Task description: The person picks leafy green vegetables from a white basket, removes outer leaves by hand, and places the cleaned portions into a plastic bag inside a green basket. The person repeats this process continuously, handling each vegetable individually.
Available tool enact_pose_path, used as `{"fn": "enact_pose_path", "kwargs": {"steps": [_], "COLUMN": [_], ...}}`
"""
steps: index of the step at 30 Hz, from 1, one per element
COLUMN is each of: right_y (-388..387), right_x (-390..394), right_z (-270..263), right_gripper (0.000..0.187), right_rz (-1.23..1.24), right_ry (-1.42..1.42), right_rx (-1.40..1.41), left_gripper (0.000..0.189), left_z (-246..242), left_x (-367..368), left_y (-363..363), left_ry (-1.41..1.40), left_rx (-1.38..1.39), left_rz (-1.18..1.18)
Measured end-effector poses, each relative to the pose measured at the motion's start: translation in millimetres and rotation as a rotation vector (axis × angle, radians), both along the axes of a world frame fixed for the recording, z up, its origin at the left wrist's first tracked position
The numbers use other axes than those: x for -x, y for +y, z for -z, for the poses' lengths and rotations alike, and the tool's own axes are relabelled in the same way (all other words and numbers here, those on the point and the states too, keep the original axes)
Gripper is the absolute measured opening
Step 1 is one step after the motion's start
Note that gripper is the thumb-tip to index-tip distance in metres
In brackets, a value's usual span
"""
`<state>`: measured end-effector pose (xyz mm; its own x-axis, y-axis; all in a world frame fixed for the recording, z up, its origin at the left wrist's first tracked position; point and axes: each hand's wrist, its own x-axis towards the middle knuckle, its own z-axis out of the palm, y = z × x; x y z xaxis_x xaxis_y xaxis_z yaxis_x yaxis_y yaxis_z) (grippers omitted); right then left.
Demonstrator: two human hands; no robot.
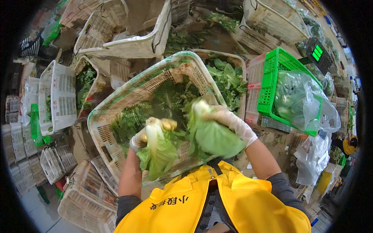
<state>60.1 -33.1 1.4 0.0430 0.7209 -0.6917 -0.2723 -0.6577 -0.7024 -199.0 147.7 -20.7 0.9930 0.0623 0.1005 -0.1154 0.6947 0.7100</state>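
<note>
My gloved left hand (141, 139) grips a head of leafy green lettuce (158, 145) near its pale cut base, with the leaves hanging down toward me. In my gloved right hand (223, 116) is a second lettuce head (215, 137), blurred, its white base turned up and to the left. Both heads are above a large dirty white plastic crate (137, 77), tilted in view just before me. Loose dark leafy greens (169, 94) lie inside that crate. The fingers of my right hand are partly blurred.
Behind the crate sits another with broad green leaves (227, 77). To the right, a green basket (266, 90) holds a clear plastic bag of vegetables (294, 96), beside a lit scale display (317, 53). White crates (62, 99) stand left; a big one (131, 46) stands behind. Plastic bags (313, 160) hang lower right.
</note>
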Motion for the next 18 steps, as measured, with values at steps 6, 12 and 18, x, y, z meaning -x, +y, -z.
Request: {"fn": "enact_pose_path", "kwargs": {"steps": [6, 12, 18], "right_y": [2, -11, -79], "right_x": [32, 50, -12], "right_z": [-42, -71, -87], "right_gripper": [0.075, 0.084, 0.106], "right_rz": [0.053, 0.358, 0.423], "right_ry": [-0.622, -0.534, -0.491], "right_rx": [-0.371, -0.822, -0.704], "left_gripper": [0.084, 0.081, 0.082], "left_z": [-13, -49, -66], "left_x": [-23, -71, -132], "left_y": [-7, -52, -115], "left_ry": [0.154, -0.028, 0.038], "left_rx": [-0.252, -0.248, -0.179], "left_rz": [-0.242, -0.168, -0.094]}}
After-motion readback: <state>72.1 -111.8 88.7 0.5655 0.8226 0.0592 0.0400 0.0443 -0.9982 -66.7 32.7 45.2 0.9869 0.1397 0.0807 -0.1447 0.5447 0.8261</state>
